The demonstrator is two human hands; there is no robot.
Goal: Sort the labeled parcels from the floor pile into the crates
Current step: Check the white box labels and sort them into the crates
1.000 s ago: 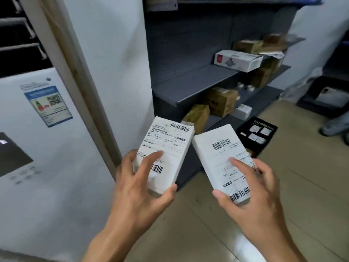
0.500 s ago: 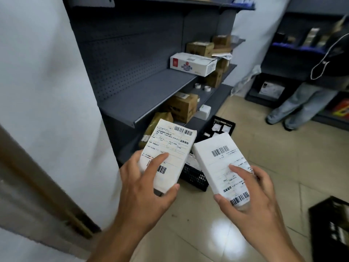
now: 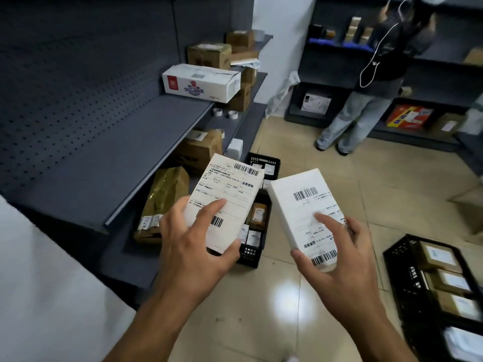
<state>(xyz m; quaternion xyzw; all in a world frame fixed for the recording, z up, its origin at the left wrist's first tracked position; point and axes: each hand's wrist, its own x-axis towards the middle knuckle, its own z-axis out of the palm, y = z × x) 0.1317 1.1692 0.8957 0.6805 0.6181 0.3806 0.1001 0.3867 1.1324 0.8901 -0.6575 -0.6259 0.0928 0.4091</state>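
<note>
Each hand grips a white labeled parcel — left hand (image 3: 193, 246) on the left parcel (image 3: 230, 197), right hand (image 3: 337, 259) on the right parcel (image 3: 305, 210). Fingers closed around both, labels up. Below them, a black crate (image 3: 252, 254) sits on the floor at the shelf's (image 3: 125, 163) front edge.

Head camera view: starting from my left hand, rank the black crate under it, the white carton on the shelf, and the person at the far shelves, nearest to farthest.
From the left hand:
1. Black crate, on the floor just beneath and beyond it.
2. White carton, up on the grey shelf, left.
3. Person, standing at the far shelves, right.
</note>
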